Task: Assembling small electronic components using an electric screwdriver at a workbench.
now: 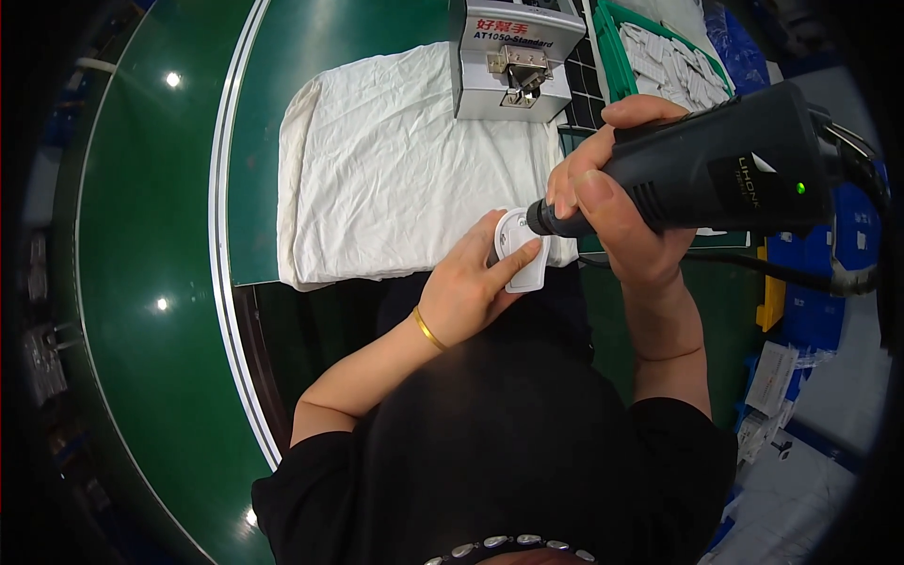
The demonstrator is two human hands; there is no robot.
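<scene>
My right hand (621, 188) is wrapped round a black electric screwdriver (725, 165), its cord trailing off to the right and a green light glowing at its rear end. The screwdriver's nose points left and meets a small white plastic part (527, 273), rounded at one end. My left hand (471, 282) grips that part, thumb across its face and fingers behind it. Both hands are over the near edge of a folded white cloth (395, 179). The screwdriver's tip is hidden against the part.
Behind the cloth stands a grey metal screw feeder (518, 66). To its right, a green bin (617, 52) holds several white parts (669, 66). The cloth lies on a green table (259, 188) with a pale edge strip. Blue bins (810, 315) and a yellow one (770, 297) are at the right.
</scene>
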